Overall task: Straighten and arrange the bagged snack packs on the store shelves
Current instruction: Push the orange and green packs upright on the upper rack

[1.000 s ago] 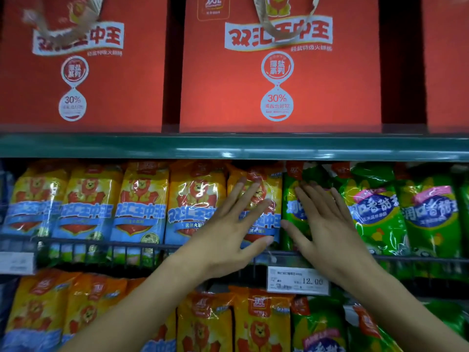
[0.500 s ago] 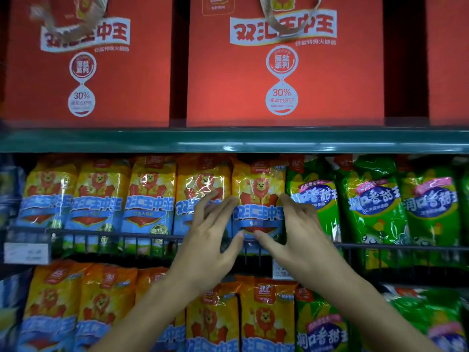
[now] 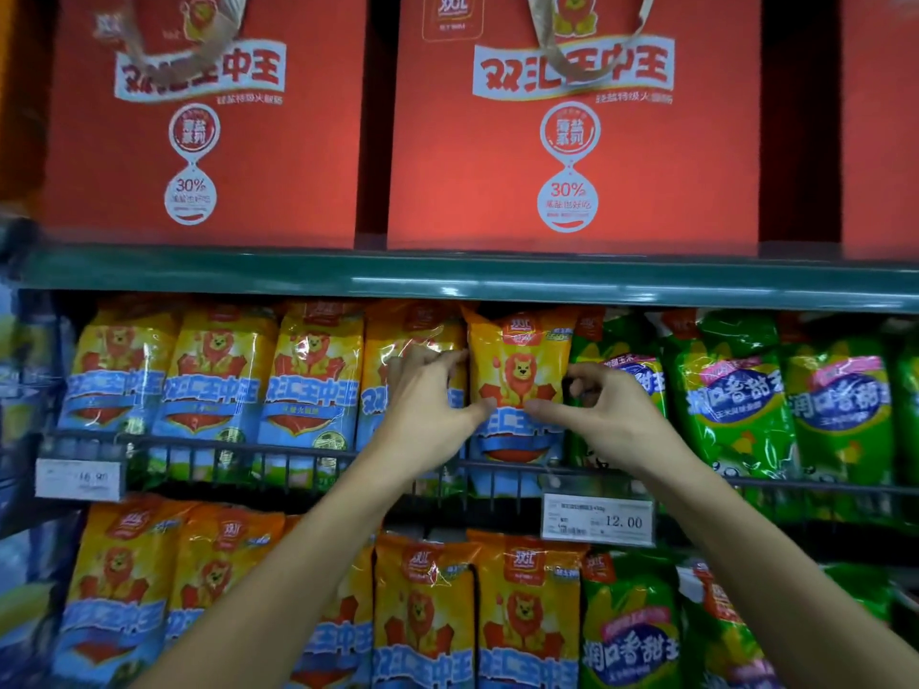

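Note:
A yellow lion snack pack (image 3: 517, 370) stands upright on the middle wire shelf, last in a row of yellow packs (image 3: 214, 380). My left hand (image 3: 427, 400) pinches its left edge, thumb on the front and fingers curled behind. Gripping its right edge the same way is my right hand (image 3: 597, 415). Green snack packs (image 3: 731, 395) fill the row to the right, one partly hidden behind my right hand.
A black wire rail (image 3: 278, 452) runs along the shelf front with price tags (image 3: 597, 519) clipped on. Red gift boxes (image 3: 572, 121) sit on the green shelf (image 3: 447, 283) above. More yellow and green packs (image 3: 527, 619) line the row below.
Both hands went from lying flat on the packs to closing on the sides of the rightmost yellow pack, which now stands a little higher and straighter. The camera view shifted closer.

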`<act>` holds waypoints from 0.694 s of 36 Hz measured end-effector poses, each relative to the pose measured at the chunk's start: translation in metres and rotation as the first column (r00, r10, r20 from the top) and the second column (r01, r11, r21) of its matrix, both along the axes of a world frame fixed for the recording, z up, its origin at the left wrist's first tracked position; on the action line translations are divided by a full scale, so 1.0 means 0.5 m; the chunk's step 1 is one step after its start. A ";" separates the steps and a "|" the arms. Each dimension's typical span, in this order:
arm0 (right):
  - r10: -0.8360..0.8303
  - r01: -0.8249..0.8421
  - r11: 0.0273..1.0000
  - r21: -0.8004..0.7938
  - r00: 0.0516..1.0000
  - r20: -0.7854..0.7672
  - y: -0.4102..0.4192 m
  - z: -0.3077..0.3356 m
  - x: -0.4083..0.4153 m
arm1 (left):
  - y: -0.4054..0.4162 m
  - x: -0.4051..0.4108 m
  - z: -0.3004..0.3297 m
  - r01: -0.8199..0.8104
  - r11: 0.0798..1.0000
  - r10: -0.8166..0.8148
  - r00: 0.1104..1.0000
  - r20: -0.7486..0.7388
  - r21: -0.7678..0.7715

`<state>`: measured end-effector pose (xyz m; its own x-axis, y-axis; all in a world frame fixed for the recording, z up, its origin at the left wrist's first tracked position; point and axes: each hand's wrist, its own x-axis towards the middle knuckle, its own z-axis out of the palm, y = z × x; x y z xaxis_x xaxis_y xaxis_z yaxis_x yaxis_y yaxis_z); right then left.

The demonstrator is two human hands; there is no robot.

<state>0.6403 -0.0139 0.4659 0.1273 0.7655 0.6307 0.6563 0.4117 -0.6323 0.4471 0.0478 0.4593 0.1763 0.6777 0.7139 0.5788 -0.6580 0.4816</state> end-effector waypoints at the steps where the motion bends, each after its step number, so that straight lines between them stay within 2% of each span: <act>1: 0.007 -0.007 1.000 0.012 1.000 -0.001 0.001 0.001 0.001 | 0.001 0.000 0.000 0.006 1.000 -0.005 1.000 -0.011 0.004; 5: 0.069 -0.064 0.992 0.113 0.997 -0.041 0.009 -0.013 0.021 | -0.005 -0.013 -0.007 0.166 0.985 -0.169 0.983 0.070 0.043; 9: 0.198 -0.191 0.974 0.121 0.979 -0.046 -0.007 -0.033 0.033 | -0.001 -0.040 -0.027 0.322 0.946 -0.325 0.943 0.073 0.040; 13: 0.162 -0.163 0.987 0.011 0.985 0.067 -0.013 -0.048 0.044 | 0.002 -0.054 -0.036 0.306 0.952 -0.305 0.951 -0.048 0.023; 16: 0.135 -0.142 0.989 0.038 0.980 0.147 -0.019 -0.042 0.037 | -0.012 -0.046 -0.025 0.268 0.963 -0.259 0.953 -0.159 0.032; 19: 0.169 -0.191 0.971 0.147 0.974 0.149 -0.027 -0.038 0.030 | -0.027 -0.039 -0.016 0.349 0.935 -0.343 0.935 -0.088 0.065; 22: 0.184 -0.225 0.919 0.324 0.971 0.151 -0.041 -0.028 0.031 | -0.041 -0.042 -0.010 0.402 0.903 -0.409 0.912 0.021 0.152; 25: 0.211 -0.259 0.861 0.438 0.965 0.156 -0.062 -0.001 0.023 | -0.063 -0.042 0.003 0.496 0.840 -0.530 0.838 0.131 0.220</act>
